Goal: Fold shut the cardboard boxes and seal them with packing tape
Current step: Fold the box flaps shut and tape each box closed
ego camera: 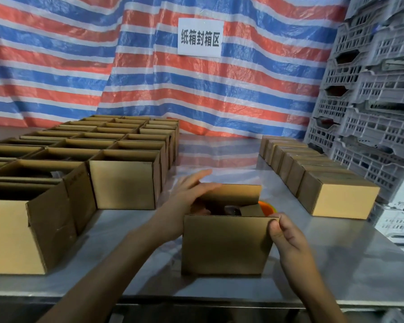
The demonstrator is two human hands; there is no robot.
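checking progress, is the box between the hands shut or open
Open. The box shows its inside between raised flaps; the left hand rests on the far flap, the right hand pinches the near one's corner.

Makeshift packing station: rows of open cardboard boxes (124, 183) and closed boxes (343, 202) on a steel table (336, 257), striped tarp wall (56, 66) with paper sign (200, 37), stacked plastic crates (371, 117).

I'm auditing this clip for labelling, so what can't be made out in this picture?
Head view, the only one:
1. Contents of the middle box: dark shapes, shadowed by its raised flaps.
2. Orange object behind it: mostly hidden by the box, so unidentifiable.
3. Closed boxes on the right: too blurred to tell whether tape is on them.
4. Open boxes on the left: insides hidden by their walls.
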